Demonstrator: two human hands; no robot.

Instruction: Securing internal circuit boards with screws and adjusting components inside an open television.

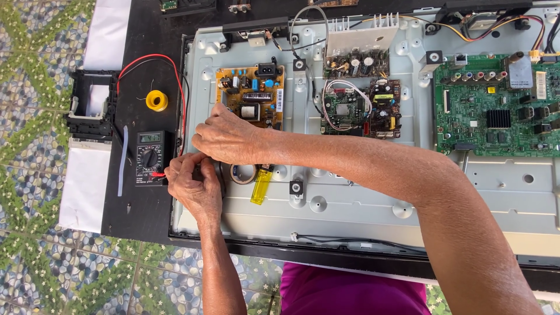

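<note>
Both hands work the left edge of the opened TV chassis [361, 192]. Left hand [192, 186] has its fingers curled tight around something dark beside the multimeter [150, 156], probably a probe; right hand [224, 137] rests knuckles-up on top, fingertips hidden. Tape roll [244, 173] and yellow lighter [261, 186] sit close by.

Bright, even daylight with soft shadows (mild glare on the metal panel [350, 192]), sharp focus throughout.
</note>
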